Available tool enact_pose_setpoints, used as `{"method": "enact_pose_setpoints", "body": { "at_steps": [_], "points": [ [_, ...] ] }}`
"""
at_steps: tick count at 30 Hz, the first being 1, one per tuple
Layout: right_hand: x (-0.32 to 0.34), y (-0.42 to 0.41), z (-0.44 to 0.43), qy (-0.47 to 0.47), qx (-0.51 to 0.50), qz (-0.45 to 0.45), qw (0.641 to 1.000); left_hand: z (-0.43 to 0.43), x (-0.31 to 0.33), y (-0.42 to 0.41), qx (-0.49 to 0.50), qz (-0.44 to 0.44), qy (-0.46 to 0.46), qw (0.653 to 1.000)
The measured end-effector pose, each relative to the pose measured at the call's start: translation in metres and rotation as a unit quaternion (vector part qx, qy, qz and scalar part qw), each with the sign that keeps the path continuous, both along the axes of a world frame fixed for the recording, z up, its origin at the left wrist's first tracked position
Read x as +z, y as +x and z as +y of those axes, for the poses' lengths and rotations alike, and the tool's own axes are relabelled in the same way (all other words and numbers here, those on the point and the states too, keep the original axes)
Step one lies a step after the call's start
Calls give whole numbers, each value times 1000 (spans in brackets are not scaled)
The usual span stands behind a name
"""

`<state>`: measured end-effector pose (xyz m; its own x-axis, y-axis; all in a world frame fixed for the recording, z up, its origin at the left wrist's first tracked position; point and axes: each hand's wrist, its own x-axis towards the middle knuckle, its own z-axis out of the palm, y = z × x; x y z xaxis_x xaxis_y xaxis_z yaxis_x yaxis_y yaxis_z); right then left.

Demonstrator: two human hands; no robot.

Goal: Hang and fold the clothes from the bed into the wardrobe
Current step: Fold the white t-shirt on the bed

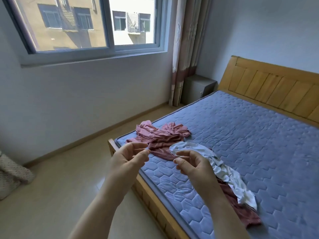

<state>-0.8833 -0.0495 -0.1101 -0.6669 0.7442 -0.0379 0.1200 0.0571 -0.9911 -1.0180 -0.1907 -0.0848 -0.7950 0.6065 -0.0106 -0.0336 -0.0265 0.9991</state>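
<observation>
A crumpled pink garment lies at the near corner of the blue quilted mattress. A white garment stretches from it toward the lower right, with another dark pink piece partly under it. My left hand hovers above the bed's corner, palm up, fingers loosely bent, holding nothing. My right hand hovers just in front of the white garment, fingers relaxed, not touching the cloth. No wardrobe is in view.
The wooden bed frame and headboard border the mattress. A grey bedside cabinet stands by the curtain. A patterned cushion or bundle lies on the tan floor at the left, below the window.
</observation>
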Motion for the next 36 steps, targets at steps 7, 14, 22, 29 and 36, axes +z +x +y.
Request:
{"method": "enact_pose_setpoints", "body": {
  "at_steps": [7,14,22,29,36],
  "points": [
    [-11,-46,86,-25,-45,4,999,94,-6,-52,-37,22,-33,999],
    [-25,-51,154,-36,-119,-18,992,172,-25,-83,-87,8,-60,994],
    [-37,-78,208,-57,-200,-17,978,253,-46,-134,-166,-8,-73,983],
    [-60,-137,248,-62,-263,-62,961,322,-63,-211,-226,-16,-95,969],
    [-83,-183,268,-83,-313,-103,940,375,-83,-275,-290,4,-147,946]
  ]
}}
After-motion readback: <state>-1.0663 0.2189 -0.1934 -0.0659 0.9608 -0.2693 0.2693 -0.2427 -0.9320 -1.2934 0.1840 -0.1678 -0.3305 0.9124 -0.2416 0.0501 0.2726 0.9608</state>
